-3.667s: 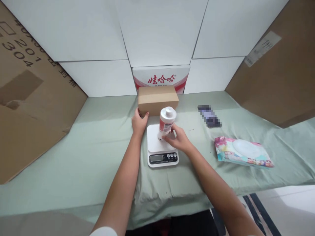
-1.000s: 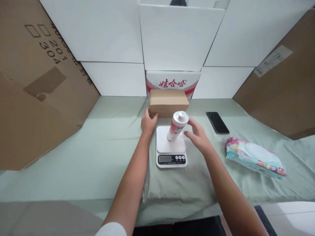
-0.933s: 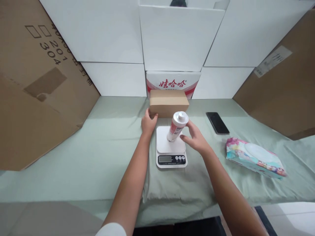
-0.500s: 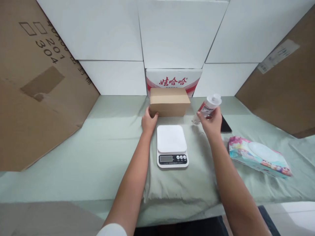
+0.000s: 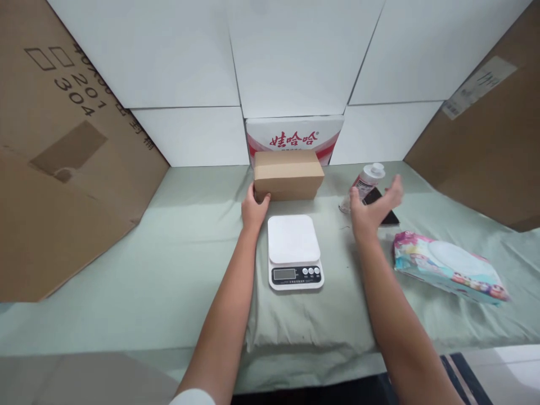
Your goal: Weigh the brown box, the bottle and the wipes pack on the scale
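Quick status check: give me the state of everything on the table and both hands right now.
Bottle: upright on the cloth, cap on, released.
Scale: platform bare, display unreadable.
Cardboard box: closed, behind the scale.
Phone: flat, screen dark.
Wipes pack: lying flat, lid shut.
Left hand: touching the box.
Right hand: open beside the bottle.

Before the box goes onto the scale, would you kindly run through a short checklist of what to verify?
1. Scale platform bare: ok.
2. Left hand touching the box: ok, at its near left corner.
3. Right hand free: ok, open, holding nothing.
4. Bottle off the scale and upright: ok, standing on the cloth beside the phone.
5. Scale display reads zero: cannot tell, too small.
6. Box sealed: cannot tell.
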`<move>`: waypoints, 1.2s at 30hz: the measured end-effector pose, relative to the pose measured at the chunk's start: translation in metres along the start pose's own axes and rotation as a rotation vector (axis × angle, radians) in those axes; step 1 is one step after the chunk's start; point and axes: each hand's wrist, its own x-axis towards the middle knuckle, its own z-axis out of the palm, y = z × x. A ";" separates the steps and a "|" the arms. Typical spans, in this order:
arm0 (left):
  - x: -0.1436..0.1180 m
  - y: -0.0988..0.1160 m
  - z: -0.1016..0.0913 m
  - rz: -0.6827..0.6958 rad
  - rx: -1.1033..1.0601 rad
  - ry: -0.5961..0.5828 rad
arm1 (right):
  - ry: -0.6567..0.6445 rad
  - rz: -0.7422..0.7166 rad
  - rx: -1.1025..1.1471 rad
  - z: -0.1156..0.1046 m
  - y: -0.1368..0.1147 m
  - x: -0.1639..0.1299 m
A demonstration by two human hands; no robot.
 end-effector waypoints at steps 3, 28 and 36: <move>0.002 -0.001 0.002 0.041 -0.077 0.003 | 0.106 -0.254 0.128 0.008 -0.016 -0.016; -0.168 0.042 -0.078 0.082 -0.180 -0.031 | -0.231 -0.290 0.808 0.005 0.038 -0.128; -0.184 0.028 -0.073 0.062 -0.088 0.007 | -0.235 -0.267 0.848 0.017 0.042 -0.133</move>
